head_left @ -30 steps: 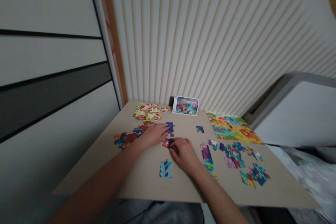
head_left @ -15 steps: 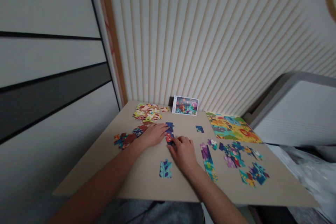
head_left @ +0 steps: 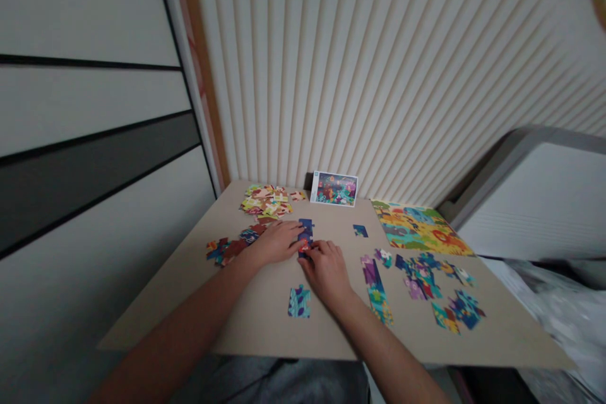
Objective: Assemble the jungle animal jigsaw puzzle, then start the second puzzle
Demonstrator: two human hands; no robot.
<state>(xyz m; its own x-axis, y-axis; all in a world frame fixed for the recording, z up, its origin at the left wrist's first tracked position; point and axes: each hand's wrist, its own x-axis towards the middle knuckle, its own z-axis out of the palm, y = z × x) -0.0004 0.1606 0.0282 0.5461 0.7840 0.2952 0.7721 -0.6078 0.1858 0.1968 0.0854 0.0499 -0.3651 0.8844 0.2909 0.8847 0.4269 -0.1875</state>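
Note:
A short column of dark blue jigsaw puzzle pieces point(head_left: 307, 227) lies mid-table, with a red-patterned puzzle piece point(head_left: 303, 247) at its near end. My left hand point(head_left: 280, 242) rests on the column's left side, fingers stretched out, the thumb by the red patch. From the right, my right hand point(head_left: 327, 266) pinches the edge of the red-patterned piece with thumb and fingertips, which partly cover it. Whether that piece is fully locked into the column, I cannot tell. Nearer me lies a joined teal leaf-patterned piece point(head_left: 299, 302).
A picture card point(head_left: 334, 189) leans at the back. Loose piles of yellowish pieces point(head_left: 266, 201) and dark pieces point(head_left: 231, 251) lie left. A finished animal puzzle point(head_left: 421, 228), a joined strip point(head_left: 377, 290) and several clusters point(head_left: 421, 278) sit right. A single blue piece point(head_left: 360, 231) lies behind my right hand.
My left thumb has come down toward the red-patterned piece, and my right fingers have shifted slightly up and left over it. More of that piece is covered now.

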